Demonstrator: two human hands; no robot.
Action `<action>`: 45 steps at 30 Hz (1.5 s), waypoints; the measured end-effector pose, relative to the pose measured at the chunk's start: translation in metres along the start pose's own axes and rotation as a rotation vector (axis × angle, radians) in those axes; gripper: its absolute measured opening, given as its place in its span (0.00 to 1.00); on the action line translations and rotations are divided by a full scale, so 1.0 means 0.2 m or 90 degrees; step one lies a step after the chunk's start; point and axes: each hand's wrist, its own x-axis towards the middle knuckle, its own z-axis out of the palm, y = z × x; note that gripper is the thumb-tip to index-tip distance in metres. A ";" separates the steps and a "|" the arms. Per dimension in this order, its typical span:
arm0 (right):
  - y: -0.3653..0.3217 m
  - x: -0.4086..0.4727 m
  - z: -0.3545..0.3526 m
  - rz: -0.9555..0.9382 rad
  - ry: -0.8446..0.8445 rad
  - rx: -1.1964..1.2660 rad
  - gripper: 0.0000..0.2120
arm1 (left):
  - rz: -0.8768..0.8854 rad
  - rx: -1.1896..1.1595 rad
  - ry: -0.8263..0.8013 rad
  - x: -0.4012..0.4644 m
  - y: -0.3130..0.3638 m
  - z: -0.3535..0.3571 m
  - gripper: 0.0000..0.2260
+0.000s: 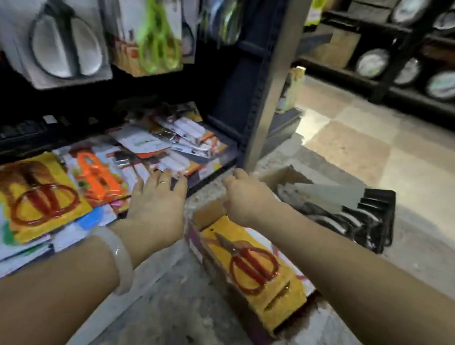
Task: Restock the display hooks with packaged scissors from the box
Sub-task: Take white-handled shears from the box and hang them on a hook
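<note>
Hands reach forward with nothing in either: the left hand is spread flat, fingers straight, a ring on one finger and a pale bangle on the wrist, hovering over the edge of the low shelf; the right hand has loosely bent fingers over the far end of the cardboard box on the floor, and whether it touches the box I cannot tell. Just behind the right wrist, a yellow pack of red-handled scissors lies on top in the box. Beyond the right hand sits a second box of dark-handled packs. Left of the left hand, loose packs crowd the shelf, among them an orange-handled pair and another yellow pack. Above, blurred, hang black-handled scissors and green-handled scissors.
</note>
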 end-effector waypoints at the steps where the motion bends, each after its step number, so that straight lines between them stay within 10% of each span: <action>1: 0.12 -0.01 0.04 0.027 -0.006 -0.009 0.17 | 0.018 -0.001 -0.019 0.04 0.09 0.02 0.32; 9: 0.93 -0.17 0.24 0.250 -0.050 -0.119 0.24 | 0.112 -0.025 -0.127 0.20 0.62 0.20 0.32; 20: 1.03 -0.20 0.11 0.344 0.054 0.008 0.10 | 0.104 -0.228 -0.219 0.27 0.74 0.33 0.31; 27: 0.80 -0.19 0.06 0.308 0.116 0.752 0.08 | -0.192 -1.028 -0.309 0.37 0.81 0.21 0.20; 32: 0.64 -0.12 0.29 0.251 0.067 0.867 0.14 | -0.357 -1.301 -0.213 0.40 0.73 0.22 0.07; 39: 0.86 -0.12 0.41 0.235 -0.003 -0.010 0.24 | -0.433 -1.163 -0.108 0.34 0.62 0.29 0.13; 45: 0.92 -0.12 0.40 0.294 -0.033 -0.076 0.12 | -0.362 -1.082 -0.083 0.30 0.58 0.33 0.10</action>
